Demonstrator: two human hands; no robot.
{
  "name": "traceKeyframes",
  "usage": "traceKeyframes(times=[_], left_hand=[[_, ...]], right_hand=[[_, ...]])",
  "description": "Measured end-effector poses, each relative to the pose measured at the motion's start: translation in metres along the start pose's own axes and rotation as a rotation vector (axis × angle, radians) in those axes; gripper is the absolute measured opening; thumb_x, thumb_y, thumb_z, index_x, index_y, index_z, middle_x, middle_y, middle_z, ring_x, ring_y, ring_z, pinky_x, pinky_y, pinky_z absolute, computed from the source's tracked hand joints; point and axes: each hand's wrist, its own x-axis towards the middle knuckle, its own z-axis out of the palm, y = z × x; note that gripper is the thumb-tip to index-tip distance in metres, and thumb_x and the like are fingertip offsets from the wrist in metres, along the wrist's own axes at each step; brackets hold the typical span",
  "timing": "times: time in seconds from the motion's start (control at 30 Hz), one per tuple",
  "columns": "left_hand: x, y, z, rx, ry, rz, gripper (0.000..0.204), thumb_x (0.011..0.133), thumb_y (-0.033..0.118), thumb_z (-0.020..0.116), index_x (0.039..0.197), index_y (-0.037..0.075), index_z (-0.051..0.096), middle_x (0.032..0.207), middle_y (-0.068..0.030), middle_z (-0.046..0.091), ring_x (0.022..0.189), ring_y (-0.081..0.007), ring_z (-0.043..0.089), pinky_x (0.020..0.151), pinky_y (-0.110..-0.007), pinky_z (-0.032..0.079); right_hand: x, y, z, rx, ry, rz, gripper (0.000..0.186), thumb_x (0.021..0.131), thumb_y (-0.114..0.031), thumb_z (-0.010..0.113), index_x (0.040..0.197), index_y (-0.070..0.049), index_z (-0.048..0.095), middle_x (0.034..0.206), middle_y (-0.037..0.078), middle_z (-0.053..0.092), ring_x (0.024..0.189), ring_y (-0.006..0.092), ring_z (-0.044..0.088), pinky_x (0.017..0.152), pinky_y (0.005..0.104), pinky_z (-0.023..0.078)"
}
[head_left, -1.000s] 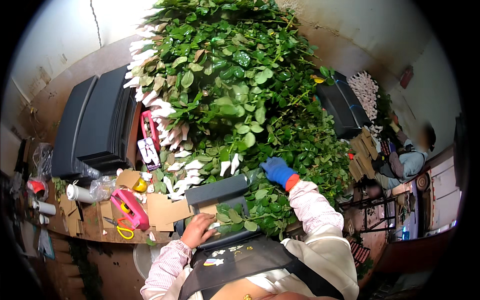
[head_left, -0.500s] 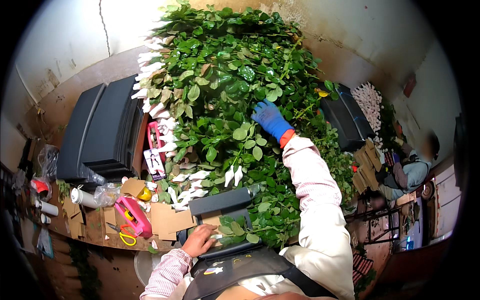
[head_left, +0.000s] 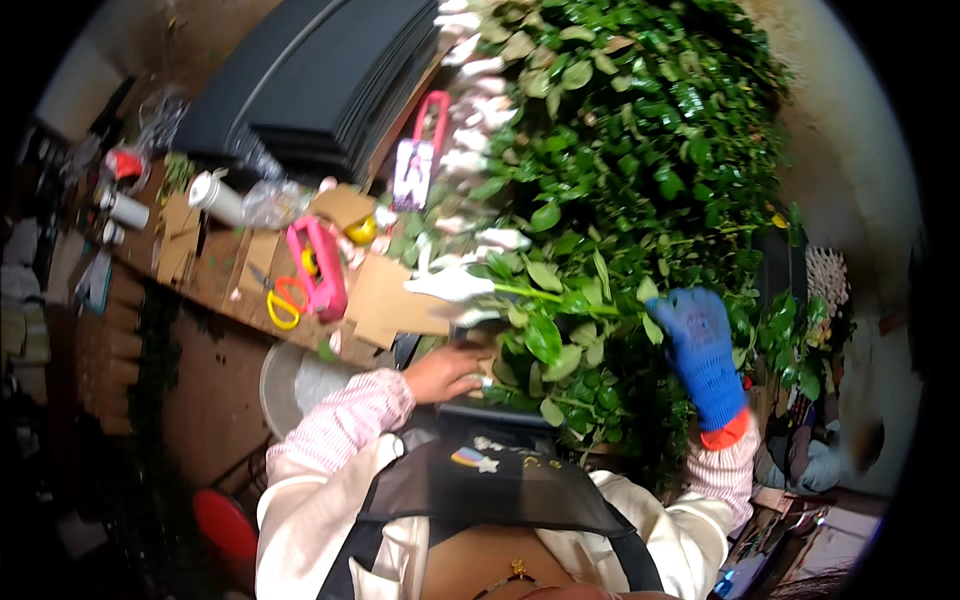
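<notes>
My right hand, in a blue knit glove, is closed round the stem of a leafy rose. That rose lies across in front of me, its bud end to the left inside a white net sleeve. Bare, my left hand rests at the table's near side, fingers stretched out beside a low bunch of leafy stems. What lies under those fingertips is partly hidden. Beyond both hands rises a big heap of roses, with white-sleeved buds along its left side.
Left of the heap are stacked dark sheets, a phone, a pink tape dispenser, scissors and cardboard pieces. A white bottle stands farther left. A bin sits below the table edge. Another person is at right.
My right hand has come back from the heap toward me and now holds a rose. The view has swung left, so the table has shifted rightward in it. My left hand stays near the table edge.
</notes>
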Motion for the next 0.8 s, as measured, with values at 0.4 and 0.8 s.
traceKeyframes(times=[0.4, 0.8], left_hand=[[0.002, -0.005, 0.007, -0.14, 0.23, -0.012, 0.072, 0.08, 0.019, 0.09, 0.142, 0.009, 0.055, 0.13, -0.0164, 0.066, 0.12, -0.0378, 0.064, 0.1, -0.045, 0.053], [0.009, 0.012, -0.006, -0.003, 0.07, 0.02, 0.055, 0.086, 0.019, 0.082, 0.138, 0.009, 0.066, 0.129, -0.0131, 0.069, 0.12, -0.0342, 0.062, 0.105, -0.044, 0.05]], right_hand=[[-0.097, -0.06, 0.186, 0.366, -0.528, 0.197, 0.036, 0.087, -0.024, 0.073, 0.122, -0.019, 0.068, 0.104, 0.014, 0.073, 0.1, 0.0365, 0.07, 0.087, 0.0485, 0.055], [-0.131, -0.051, 0.198, 0.743, -0.467, 0.306, 0.048, 0.084, -0.014, 0.074, 0.132, -0.013, 0.069, 0.129, 0.019, 0.071, 0.12, 0.0386, 0.067, 0.104, 0.0461, 0.053]])
